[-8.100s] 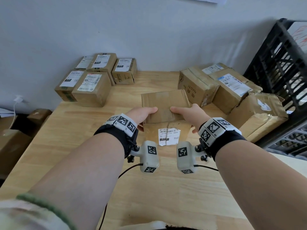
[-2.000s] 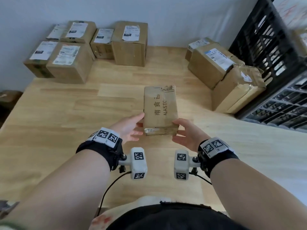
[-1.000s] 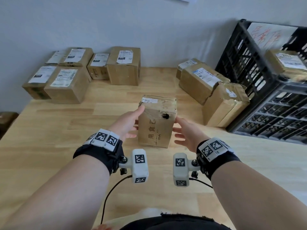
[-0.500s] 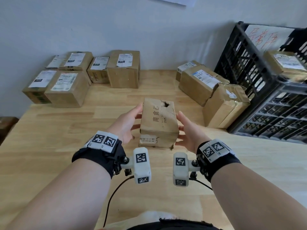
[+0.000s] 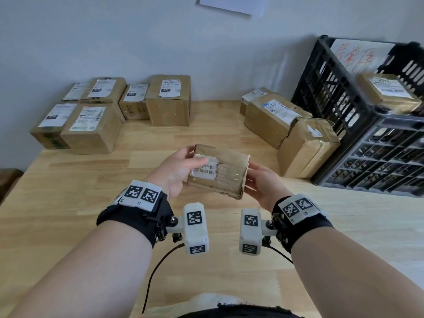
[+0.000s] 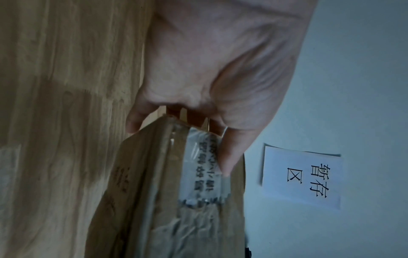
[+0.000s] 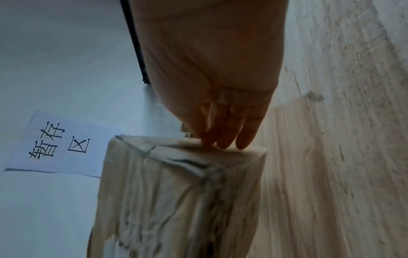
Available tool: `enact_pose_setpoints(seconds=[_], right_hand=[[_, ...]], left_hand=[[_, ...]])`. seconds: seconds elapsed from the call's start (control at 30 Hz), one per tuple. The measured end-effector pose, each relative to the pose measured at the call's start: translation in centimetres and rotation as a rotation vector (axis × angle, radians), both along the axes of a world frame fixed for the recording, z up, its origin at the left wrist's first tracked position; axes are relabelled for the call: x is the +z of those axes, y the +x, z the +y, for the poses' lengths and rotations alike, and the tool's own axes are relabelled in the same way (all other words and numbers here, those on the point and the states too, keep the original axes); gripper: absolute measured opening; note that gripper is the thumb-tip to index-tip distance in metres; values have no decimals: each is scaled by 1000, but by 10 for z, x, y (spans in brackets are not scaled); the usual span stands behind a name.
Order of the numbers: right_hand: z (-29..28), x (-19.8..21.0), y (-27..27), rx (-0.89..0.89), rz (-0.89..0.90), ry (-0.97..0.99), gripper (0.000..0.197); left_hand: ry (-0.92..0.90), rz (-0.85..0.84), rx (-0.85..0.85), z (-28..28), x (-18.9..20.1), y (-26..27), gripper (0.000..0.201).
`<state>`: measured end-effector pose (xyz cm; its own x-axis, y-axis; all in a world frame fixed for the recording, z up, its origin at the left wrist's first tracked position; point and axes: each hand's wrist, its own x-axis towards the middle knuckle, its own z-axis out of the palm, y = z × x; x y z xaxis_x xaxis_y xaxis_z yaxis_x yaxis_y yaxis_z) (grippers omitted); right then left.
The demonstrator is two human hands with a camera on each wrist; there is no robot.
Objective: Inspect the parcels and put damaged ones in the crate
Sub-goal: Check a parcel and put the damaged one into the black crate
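I hold a small brown cardboard parcel (image 5: 220, 173) just above the wooden table (image 5: 68, 203), its crumpled, taped face with a white label turned up toward me. My left hand (image 5: 181, 173) grips its left end, thumb laid over the label and fingers behind; the left wrist view shows the thumb on the parcel (image 6: 176, 200). My right hand (image 5: 258, 182) presses against the right end with straight fingers (image 7: 223, 141) touching the parcel (image 7: 176, 200). The black plastic crate (image 5: 344, 92) stands at the right with one labelled parcel (image 5: 387, 92) inside.
Several labelled parcels (image 5: 91, 127) sit at the back left by the wall. Two larger parcels (image 5: 270, 115) and a crumpled one (image 5: 307, 148) lean against the crate's side. A paper sign (image 5: 231, 3) hangs on the wall.
The parcel has been rotated between my hands, from its printed brown side to the taped label face. My left thumb has come over that face.
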<state>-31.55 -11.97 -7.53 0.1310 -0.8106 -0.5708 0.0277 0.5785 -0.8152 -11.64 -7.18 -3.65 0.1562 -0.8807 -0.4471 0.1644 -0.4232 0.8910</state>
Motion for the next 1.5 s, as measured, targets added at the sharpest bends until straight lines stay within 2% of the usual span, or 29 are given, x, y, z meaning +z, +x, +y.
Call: enact_pose_setpoints(seconds=[0.17, 0.27, 0.37, 0.47, 0.5, 0.53, 0.6, 0.67, 0.87, 1.07, 1.2, 1.37, 1.5], right_hand=[[0, 6, -3, -6, 66, -27, 65], [0, 10, -10, 35, 132, 49, 92], [5, 16, -10, 91, 105, 125, 109], [11, 16, -6, 96, 123, 94, 124], [11, 15, -7, 57, 120, 92, 119], [11, 14, -8, 22, 108, 95, 102], [8, 13, -11, -2, 65, 93, 55], [7, 13, -12, -7, 41, 89, 41], [7, 17, -6, -18, 0, 65, 35], [-1, 11, -3, -79, -30, 65, 43], [-4, 10, -7, -141, -48, 49, 44], [-7, 4, -8, -131, -81, 6, 62], [-11, 2, -10, -164, -86, 16, 52]], left_hand=[[20, -14, 30, -3, -3, -1, 41], [20, 28, 62, -3, -4, 2, 36], [42, 79, 134, 0, -10, 4, 43], [75, -35, 236, 1, -20, 9, 51], [85, -92, 249, 2, -20, 11, 47], [98, -143, 244, 4, -20, 13, 39], [130, -185, 183, 6, -23, 16, 27], [176, -173, 149, 8, -28, 19, 28], [232, -53, 185, 13, -31, 22, 30], [156, 36, 192, 11, -27, 25, 51], [102, 38, 285, 12, -24, 25, 55], [122, 41, 221, 10, -26, 22, 66], [141, -8, 226, 8, -31, 21, 71]])
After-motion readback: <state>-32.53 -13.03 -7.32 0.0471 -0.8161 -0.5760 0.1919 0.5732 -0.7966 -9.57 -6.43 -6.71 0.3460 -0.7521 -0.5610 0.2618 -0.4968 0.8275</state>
